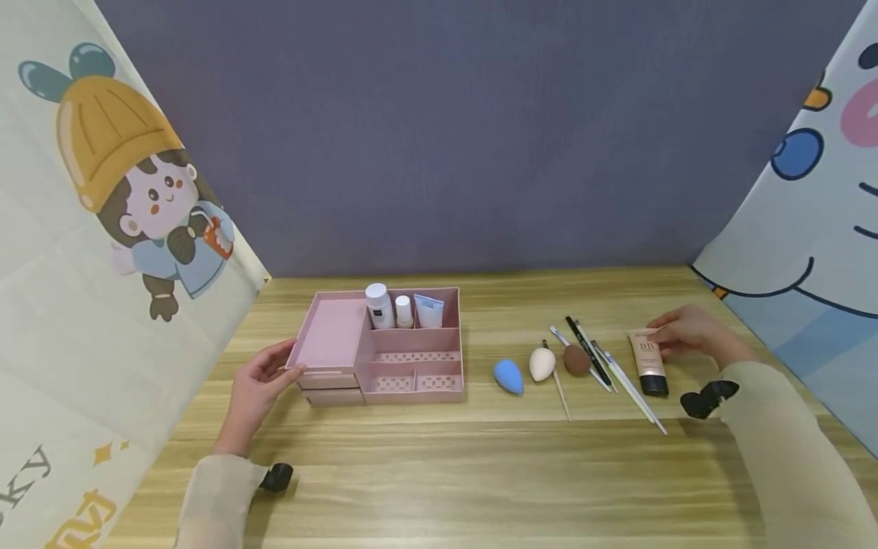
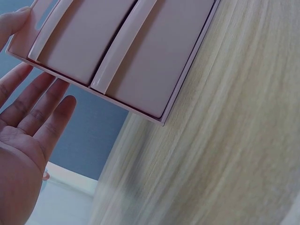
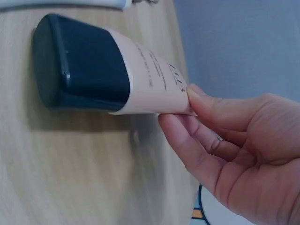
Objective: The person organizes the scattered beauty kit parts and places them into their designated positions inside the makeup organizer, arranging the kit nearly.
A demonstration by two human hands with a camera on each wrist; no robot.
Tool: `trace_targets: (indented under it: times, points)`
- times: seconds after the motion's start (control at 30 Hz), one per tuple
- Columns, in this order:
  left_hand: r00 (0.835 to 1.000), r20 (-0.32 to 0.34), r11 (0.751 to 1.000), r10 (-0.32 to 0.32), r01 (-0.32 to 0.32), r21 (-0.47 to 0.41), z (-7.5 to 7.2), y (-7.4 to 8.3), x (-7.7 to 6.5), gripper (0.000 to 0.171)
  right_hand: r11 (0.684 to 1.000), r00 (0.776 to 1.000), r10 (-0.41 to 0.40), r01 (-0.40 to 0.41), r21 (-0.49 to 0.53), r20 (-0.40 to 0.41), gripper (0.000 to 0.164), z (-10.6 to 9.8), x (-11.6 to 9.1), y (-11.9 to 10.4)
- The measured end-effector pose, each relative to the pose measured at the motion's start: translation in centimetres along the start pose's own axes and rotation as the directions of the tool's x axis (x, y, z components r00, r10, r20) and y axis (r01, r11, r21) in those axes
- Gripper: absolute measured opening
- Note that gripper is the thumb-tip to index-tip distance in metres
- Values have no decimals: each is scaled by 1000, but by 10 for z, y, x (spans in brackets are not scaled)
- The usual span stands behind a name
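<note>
At the right of the head view, my right hand (image 1: 691,335) pinches the crimped end of a beige BB cream tube (image 1: 647,358) with a black cap. In the right wrist view the thumb and fingers (image 3: 206,154) close on that flat end, and the cap (image 3: 79,65) points away from the hand. My left hand (image 1: 257,393) holds the front left corner of a pink makeup organizer (image 1: 332,335). Its thumb lies on the front top edge, with the fingers along the side wall. Two drawers (image 2: 150,61) show in the left wrist view.
A white-capped bottle (image 1: 379,306), a smaller bottle (image 1: 404,313) and a pale tube (image 1: 429,311) stand in the organizer's back compartments. Between organizer and BB cream lie blue (image 1: 508,377), cream (image 1: 542,364) and brown (image 1: 577,360) makeup sponges, plus several brushes and pencils (image 1: 634,390).
</note>
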State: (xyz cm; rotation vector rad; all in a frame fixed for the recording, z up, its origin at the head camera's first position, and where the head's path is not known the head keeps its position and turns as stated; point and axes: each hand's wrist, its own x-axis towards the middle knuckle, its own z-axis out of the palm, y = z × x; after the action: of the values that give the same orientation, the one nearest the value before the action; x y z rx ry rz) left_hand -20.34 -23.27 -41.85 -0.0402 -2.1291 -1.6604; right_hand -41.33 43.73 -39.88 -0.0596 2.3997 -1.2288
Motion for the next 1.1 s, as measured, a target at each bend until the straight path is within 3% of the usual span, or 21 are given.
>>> trace_targets:
  times: [0.2, 0.4, 0.67, 1.1]
  points:
    - [1000, 3, 1000, 10, -10, 12, -1, 1, 0, 45, 994, 993, -110, 109, -23, -35, 52, 2, -4, -17]
    - [1000, 4, 1000, 7, -7, 15, -1, 1, -2, 45, 980, 968, -197, 193, -40, -156, 48, 12, -10, -39]
    - [1000, -5, 1000, 12, -12, 14, 0, 0, -1, 45, 946, 905, -325, 307, -108, -275, 39, 21, -16, -65]
    - [1000, 17, 1000, 6, -6, 12, 0, 3, -1, 46, 920, 809, -391, 337, -199, -438, 25, 41, -32, -103]
